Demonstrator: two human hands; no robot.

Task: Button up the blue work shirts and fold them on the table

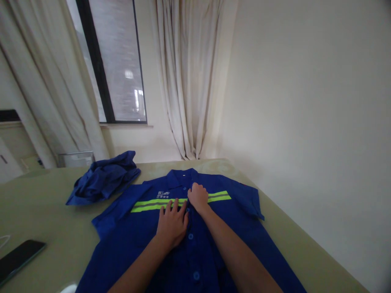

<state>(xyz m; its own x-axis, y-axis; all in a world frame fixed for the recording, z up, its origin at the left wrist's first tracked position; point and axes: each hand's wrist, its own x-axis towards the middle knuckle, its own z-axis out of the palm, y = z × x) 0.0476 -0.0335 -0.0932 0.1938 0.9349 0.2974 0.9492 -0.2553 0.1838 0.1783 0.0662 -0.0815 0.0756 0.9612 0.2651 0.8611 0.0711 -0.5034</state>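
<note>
A blue short-sleeved work shirt (pixel 146 240) lies front up, its collar toward the far edge and a yellow-green reflective stripe across the chest. Fingers spread, my left hand (pixel 172 224) rests flat on the shirt just left of the button placket, over the stripe. My right hand (pixel 198 196) is closed at the placket a little below the collar, its fingers pinching the shirt's front edge. Several blue buttons run down the middle; one button (pixel 190 236) shows just below my left hand. The fingertips of my right hand are partly hidden.
A crumpled blue garment (pixel 105 177) lies on the greenish table (pixel 55 228) at the back left. A dark phone (pixel 20 258) and part of a white cable (pixel 4 241) are at the left. A white wall (pixel 311 122) borders the table's right side; curtains (pixel 186 81) hang behind.
</note>
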